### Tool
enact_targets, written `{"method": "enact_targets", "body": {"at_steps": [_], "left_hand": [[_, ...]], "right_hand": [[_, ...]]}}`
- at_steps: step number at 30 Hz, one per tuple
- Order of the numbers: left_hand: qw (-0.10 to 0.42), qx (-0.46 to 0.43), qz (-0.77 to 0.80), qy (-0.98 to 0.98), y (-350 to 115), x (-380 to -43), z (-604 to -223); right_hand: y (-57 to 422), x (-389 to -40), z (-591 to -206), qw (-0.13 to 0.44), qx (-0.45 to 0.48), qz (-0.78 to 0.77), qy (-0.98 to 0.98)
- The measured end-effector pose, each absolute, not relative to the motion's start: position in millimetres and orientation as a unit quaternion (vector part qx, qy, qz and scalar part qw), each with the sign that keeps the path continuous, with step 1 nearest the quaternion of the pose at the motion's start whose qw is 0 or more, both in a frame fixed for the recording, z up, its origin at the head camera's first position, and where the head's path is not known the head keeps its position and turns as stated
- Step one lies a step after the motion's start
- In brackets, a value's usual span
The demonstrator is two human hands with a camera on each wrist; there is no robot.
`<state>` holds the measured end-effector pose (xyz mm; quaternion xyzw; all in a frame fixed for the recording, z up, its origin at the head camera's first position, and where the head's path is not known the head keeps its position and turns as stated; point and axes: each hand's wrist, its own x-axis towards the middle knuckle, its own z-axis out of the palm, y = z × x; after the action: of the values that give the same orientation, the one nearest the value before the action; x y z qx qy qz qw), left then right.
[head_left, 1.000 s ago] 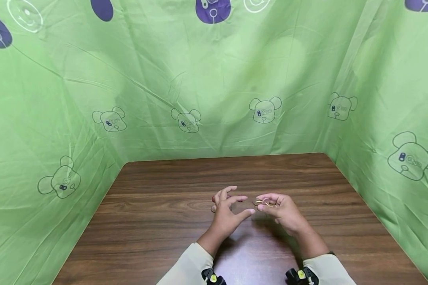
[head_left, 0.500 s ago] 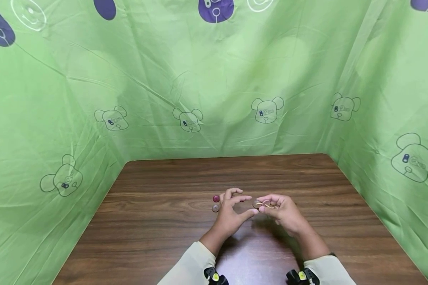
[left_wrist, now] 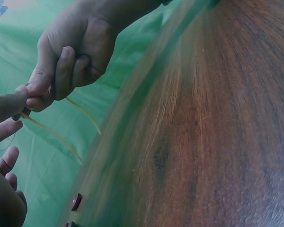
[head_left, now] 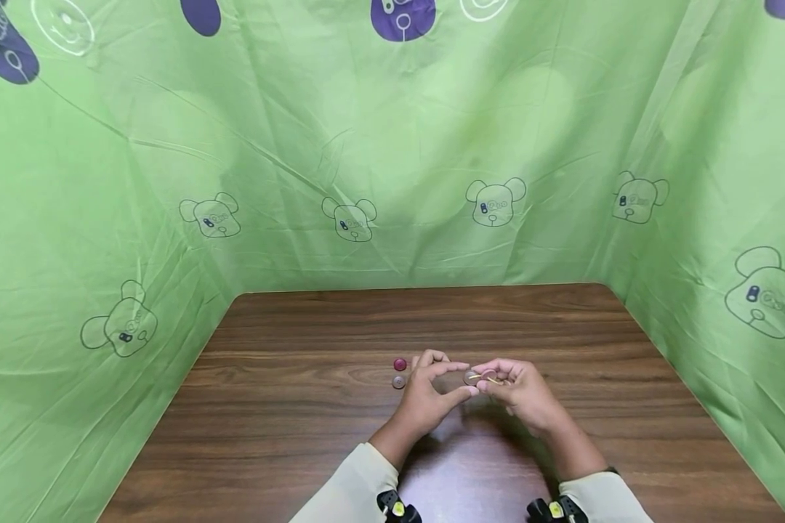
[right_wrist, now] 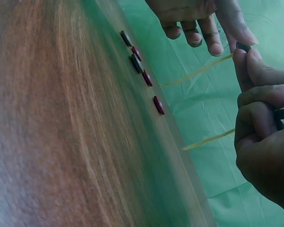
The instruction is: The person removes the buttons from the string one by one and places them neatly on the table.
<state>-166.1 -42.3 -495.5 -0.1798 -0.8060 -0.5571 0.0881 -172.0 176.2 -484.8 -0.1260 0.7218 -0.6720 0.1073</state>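
In the head view, my hands meet over the wooden table. My left hand (head_left: 428, 388) pinches the edge of a grey-brown button (head_left: 471, 378) between thumb and forefinger. From the other side, my right hand (head_left: 520, 388) has its thumb and forefinger at that same button and grips a yellow cord (head_left: 493, 380). A reddish button (head_left: 489, 374) shows at the right fingers. Two strands of the cord (right_wrist: 208, 70) hang below the hands in the right wrist view. How the cord passes through the button is hidden by fingertips.
Left of my hands, a dark red button (head_left: 400, 364) and a grey button (head_left: 399, 381) lie on the table (head_left: 288, 421). Several loose buttons, one a red button (right_wrist: 159, 105), lie in a row in the right wrist view. Green cloth (head_left: 405, 145) walls the back and sides.
My left hand has moved right, its thumb and forefinger closing on the grey-brown button. Two loose buttons have come out from behind it. The right hand has barely moved.
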Motion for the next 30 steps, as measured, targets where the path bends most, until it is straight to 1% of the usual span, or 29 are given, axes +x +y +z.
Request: {"method": "enact_targets", "body": {"at_steps": [11,18,30], "left_hand": [[0.098,-0.185,-0.569,-0.795,-41,-166,-499],[0.103,-0.183,-0.577,-0.789,-42,-168,-501],[0.119,-0.195,-0.563,-0.794,-43,-168,-505]], "right_hand": [[176,-172,-485,0.11,-0.119,-0.675,0.72],[175,-173,-485,0.096,-0.108,-0.674,0.725],[173,-174,-486,0.085,-0.065,-0.667,0.737]]}}
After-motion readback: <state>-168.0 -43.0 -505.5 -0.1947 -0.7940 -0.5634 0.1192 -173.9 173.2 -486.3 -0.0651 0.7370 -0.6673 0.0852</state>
